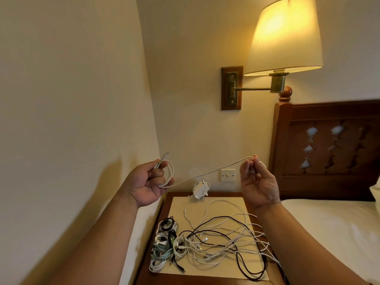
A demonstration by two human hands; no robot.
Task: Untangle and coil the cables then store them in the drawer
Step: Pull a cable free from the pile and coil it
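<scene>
A white cable (205,173) stretches in the air between both hands. My left hand (147,184) grips a few coiled loops of it, one plug end sticking up past the fingers. My right hand (257,179) pinches the cable's other end between thumb and fingertips, palm facing me. Below, on the nightstand (224,279), lies a tangled heap of white and black cables (228,241). Several coiled cables (164,247), white, black and teal, sit in a row along the nightstand's left side. No drawer is visible.
A cream mat (178,204) covers the nightstand top. A white adapter (200,189) hangs at the wall behind it, beside a light switch (227,175). A lit wall lamp (284,36) hangs above. The bed (333,221) and wooden headboard (329,149) are on the right, a wall close on the left.
</scene>
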